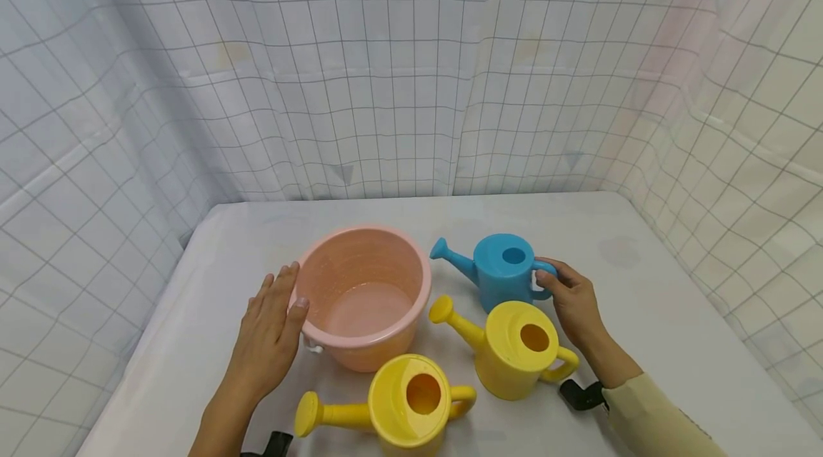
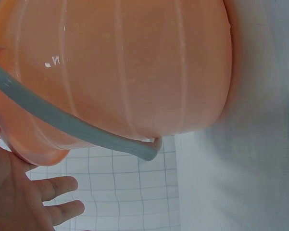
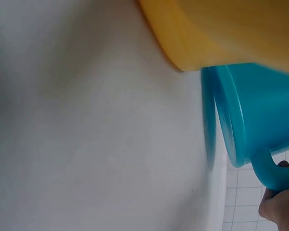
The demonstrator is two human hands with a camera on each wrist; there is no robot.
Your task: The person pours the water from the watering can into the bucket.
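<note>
A pink bucket stands upright on the white table, its grey handle hanging down the near side. My left hand touches the bucket's left rim with straight fingers, thumb at the edge. At the back right, my right hand pinches the handle of a blue watering can, whose spout points left toward the bucket. In the right wrist view the blue can's base is tipped slightly off the table, a thin gap showing under it.
One yellow watering can stands just in front of the blue one. Another yellow watering can sits nearer me, in front of the bucket. Both spouts point left. A white grid-patterned curtain surrounds the table's back and sides.
</note>
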